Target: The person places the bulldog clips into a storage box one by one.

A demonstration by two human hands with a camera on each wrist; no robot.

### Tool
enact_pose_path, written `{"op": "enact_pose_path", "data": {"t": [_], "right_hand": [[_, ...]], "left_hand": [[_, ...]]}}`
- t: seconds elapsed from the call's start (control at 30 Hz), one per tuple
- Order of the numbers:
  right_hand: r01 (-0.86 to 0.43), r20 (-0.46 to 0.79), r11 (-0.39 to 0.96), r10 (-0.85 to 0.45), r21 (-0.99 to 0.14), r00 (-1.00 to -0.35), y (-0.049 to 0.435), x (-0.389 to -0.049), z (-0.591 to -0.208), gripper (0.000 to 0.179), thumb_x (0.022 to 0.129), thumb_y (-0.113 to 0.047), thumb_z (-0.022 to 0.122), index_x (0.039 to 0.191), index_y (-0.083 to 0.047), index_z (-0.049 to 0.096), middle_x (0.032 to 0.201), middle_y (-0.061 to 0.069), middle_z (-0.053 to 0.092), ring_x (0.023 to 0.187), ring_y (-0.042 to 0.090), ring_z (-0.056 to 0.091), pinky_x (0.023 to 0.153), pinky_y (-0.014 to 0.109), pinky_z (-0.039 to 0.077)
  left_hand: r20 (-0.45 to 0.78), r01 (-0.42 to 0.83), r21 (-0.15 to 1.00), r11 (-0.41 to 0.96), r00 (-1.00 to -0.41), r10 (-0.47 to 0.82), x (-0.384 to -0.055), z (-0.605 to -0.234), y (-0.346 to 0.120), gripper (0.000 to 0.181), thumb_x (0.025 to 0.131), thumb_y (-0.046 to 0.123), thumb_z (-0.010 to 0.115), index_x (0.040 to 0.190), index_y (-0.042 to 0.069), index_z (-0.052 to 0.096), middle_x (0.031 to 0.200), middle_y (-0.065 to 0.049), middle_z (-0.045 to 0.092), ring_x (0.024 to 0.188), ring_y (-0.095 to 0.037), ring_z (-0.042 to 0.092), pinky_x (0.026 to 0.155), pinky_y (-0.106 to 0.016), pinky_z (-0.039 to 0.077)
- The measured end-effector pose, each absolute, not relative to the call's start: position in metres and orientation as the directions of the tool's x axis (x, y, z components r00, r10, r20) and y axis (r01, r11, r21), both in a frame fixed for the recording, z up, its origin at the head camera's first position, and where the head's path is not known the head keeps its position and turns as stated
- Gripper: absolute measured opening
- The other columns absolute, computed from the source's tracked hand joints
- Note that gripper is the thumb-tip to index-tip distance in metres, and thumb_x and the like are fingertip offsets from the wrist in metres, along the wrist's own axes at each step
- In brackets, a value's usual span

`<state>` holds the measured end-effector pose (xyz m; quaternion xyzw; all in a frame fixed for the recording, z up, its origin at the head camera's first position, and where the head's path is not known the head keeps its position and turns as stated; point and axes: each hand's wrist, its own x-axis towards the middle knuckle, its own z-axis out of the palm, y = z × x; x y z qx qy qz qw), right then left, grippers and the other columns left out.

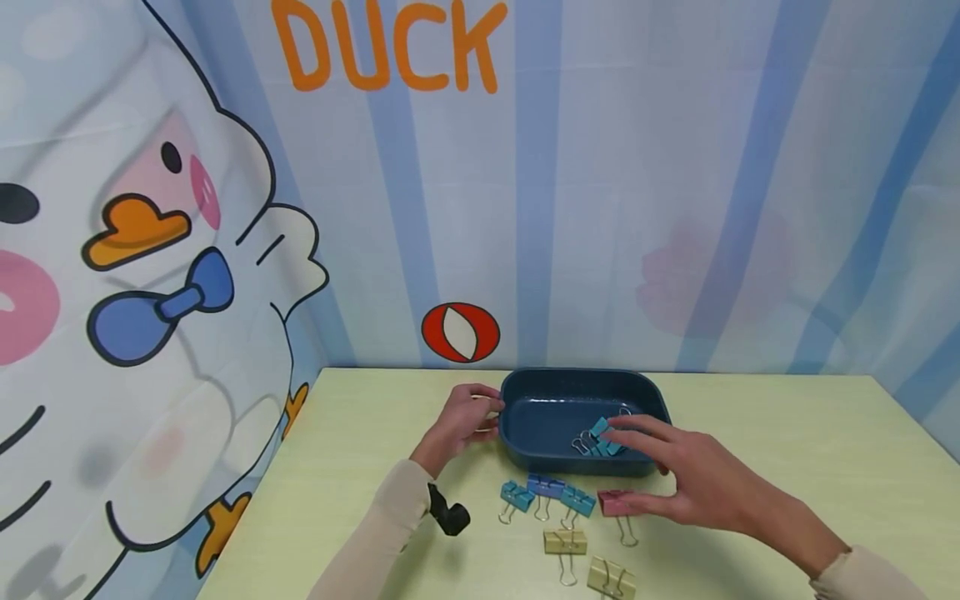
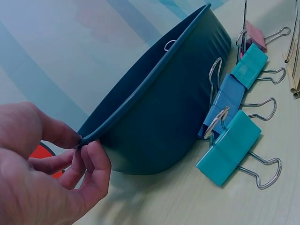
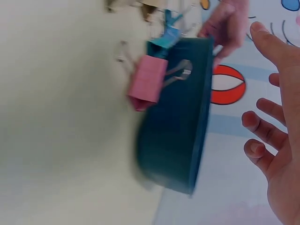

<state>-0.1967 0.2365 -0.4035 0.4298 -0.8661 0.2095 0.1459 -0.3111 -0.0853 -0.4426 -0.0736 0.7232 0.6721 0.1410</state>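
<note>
My left hand pinches the left rim of a dark blue plastic bin between thumb and curled fingers. Over the bin's front right corner, my right hand has its fingers spread and holds nothing. Its thumb overlaps a pink binder clip in the head view, while the right wrist view shows the hand apart from that clip. Inside the bin lie several teal binder clips, partly hidden by my right fingers. In front of it stand a teal clip, a blue clip and another teal clip.
Two gold binder clips lie closer to me on the pale yellow table. A curtain with duck drawings hangs right behind the bin and along the left. A small black device is strapped to my left wrist.
</note>
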Motion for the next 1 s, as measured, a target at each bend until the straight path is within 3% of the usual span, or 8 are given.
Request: {"op": "enact_pose_path", "data": {"t": [0.13,0.27,0.4,0.57,0.7,0.8,1.0], "right_hand": [[-0.772,0.396,0.568,-0.664,-0.286,-0.635,0.244,-0.183,-0.42,0.055,0.09,-0.042,0.081,0.136,-0.018,0.065,0.135,0.006,0.062,0.072,-0.006,0.054,0.056,0.015,0.045],[-0.69,0.303,0.628,-0.621,-0.36,-0.723,0.249,-0.174,-0.431,0.051,0.091,-0.044,0.079,0.133,-0.017,0.068,0.13,0.003,0.066,0.081,0.002,0.059,0.056,0.019,0.049],[-0.625,0.236,0.672,-0.584,-0.397,-0.777,0.253,-0.171,-0.44,0.048,0.092,-0.041,0.079,0.131,-0.016,0.069,0.126,0.004,0.068,0.074,0.001,0.055,0.056,0.02,0.048],[-0.618,0.241,0.69,-0.571,-0.378,-0.785,0.258,-0.176,-0.456,0.042,0.093,-0.04,0.078,0.13,-0.021,0.07,0.122,-0.002,0.068,0.063,-0.003,0.046,0.056,0.019,0.042],[-0.652,0.292,0.695,-0.584,-0.303,-0.758,0.259,-0.182,-0.469,0.037,0.094,-0.038,0.077,0.127,-0.023,0.071,0.121,-0.009,0.069,0.083,-0.001,0.062,0.07,0.028,0.056],[-0.661,0.293,0.697,-0.593,-0.279,-0.75,0.257,-0.188,-0.477,0.035,0.095,-0.037,0.076,0.127,-0.024,0.071,0.119,-0.013,0.07,0.093,0.002,0.064,0.08,0.036,0.058],[-0.61,0.201,0.712,-0.579,-0.349,-0.79,0.253,-0.194,-0.484,0.033,0.097,-0.039,0.073,0.127,-0.025,0.072,0.117,-0.012,0.071,0.089,0.001,0.059,0.079,0.036,0.058]], "left_hand": [[-0.308,-0.301,0.949,0.09,-0.948,0.081,-0.309,-0.441,-0.085,0.025,0.099,0.007,0.064,0.123,0.0,0.063,0.103,-0.015,0.065,0.072,-0.019,0.062,0.071,-0.032,0.059],[-0.31,-0.303,0.949,0.089,-0.947,0.081,-0.31,-0.441,-0.085,0.026,0.1,0.008,0.064,0.124,0.0,0.063,0.104,-0.014,0.065,0.073,-0.02,0.062,0.07,-0.032,0.059],[-0.311,-0.304,0.949,0.087,-0.947,0.084,-0.31,-0.441,-0.086,0.026,0.1,0.008,0.063,0.125,0.0,0.062,0.103,-0.014,0.064,0.072,-0.02,0.062,0.068,-0.03,0.058],[-0.31,-0.302,0.949,0.088,-0.947,0.09,-0.309,-0.44,-0.086,0.026,0.1,0.007,0.063,0.125,0.0,0.062,0.102,-0.014,0.064,0.072,-0.02,0.061,0.065,-0.028,0.058],[-0.309,-0.301,0.949,0.089,-0.947,0.089,-0.31,-0.439,-0.086,0.026,0.1,0.008,0.063,0.125,0.0,0.062,0.102,-0.014,0.064,0.072,-0.02,0.061,0.062,-0.026,0.057],[-0.306,-0.298,0.951,0.088,-0.948,0.09,-0.31,-0.439,-0.086,0.026,0.1,0.008,0.063,0.125,0.0,0.062,0.101,-0.014,0.064,0.072,-0.02,0.061,0.062,-0.026,0.057],[-0.307,-0.299,0.95,0.09,-0.947,0.096,-0.31,-0.441,-0.086,0.027,0.1,0.008,0.063,0.126,0.0,0.062,0.102,-0.013,0.064,0.072,-0.02,0.061,0.068,-0.03,0.058]]}}
